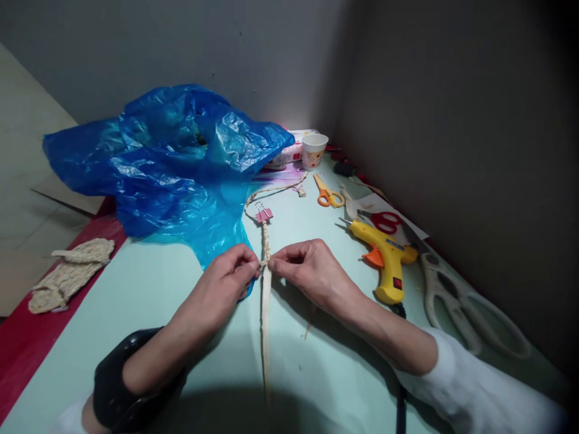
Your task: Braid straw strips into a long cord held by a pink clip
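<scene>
A thin braided cord (pixel 266 236) of pale straw-like strands runs down the middle of the table, with a pink binder clip (pixel 265 214) on it above my hands. My left hand (pixel 233 271) pinches a strand just left of the braid's lower end. On the other side, my right hand (pixel 305 265) has thumb and forefinger closed on the braid's end, close to the left fingertips. A flat pale strip (pixel 266 325) hangs down from between the hands toward the near edge.
A crumpled blue plastic bag (pixel 181 163) covers the back left. A woven piece (pixel 72 274) lies at the left edge. Rightward are a yellow glue gun (pixel 384 259), orange scissors (pixel 328 194), red-handled scissors (pixel 384 222) and large grey scissors (pixel 456 301). A paper cup (pixel 313 150) stands behind.
</scene>
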A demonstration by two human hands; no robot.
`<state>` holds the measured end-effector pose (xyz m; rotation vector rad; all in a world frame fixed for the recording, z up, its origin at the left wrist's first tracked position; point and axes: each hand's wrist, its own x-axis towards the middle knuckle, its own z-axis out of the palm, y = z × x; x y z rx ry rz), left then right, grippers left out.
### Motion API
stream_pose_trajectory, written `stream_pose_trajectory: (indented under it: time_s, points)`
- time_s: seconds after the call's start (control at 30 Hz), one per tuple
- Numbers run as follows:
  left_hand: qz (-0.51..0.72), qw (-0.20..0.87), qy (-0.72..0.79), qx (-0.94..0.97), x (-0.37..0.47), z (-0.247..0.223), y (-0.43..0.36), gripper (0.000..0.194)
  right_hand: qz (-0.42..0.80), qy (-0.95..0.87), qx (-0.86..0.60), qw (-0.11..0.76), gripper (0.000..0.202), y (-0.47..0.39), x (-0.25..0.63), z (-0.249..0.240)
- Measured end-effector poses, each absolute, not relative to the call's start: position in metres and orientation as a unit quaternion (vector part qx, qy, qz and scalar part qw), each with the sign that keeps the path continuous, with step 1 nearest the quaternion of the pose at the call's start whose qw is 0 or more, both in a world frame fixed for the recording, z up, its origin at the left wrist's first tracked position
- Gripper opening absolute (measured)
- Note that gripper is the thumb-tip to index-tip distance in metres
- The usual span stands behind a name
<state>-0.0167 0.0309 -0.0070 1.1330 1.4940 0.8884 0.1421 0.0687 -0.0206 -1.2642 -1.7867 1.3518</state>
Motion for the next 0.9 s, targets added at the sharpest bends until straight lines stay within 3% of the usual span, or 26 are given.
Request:
stream_pose_trajectory:
  time_s: [0.17,0.4,0.9]
  points:
    - [0.354,0.552,0.599,0.459,-0.021,-0.012,0.035,0.018,0.500,-0.675,-0.465,0.279,0.024,0.068,0.142,-0.021]
    - [0.329,0.429,0.646,0.540,-0.017,-0.009,0.034,0.009,0.480,-0.683,-0.475,0.278,0.023,0.067,0.141,-0.021]
    - [0.324,0.391,0.669,0.544,-0.019,-0.002,0.031,0.007,0.482,-0.681,-0.478,0.274,0.024,0.066,0.141,-0.021]
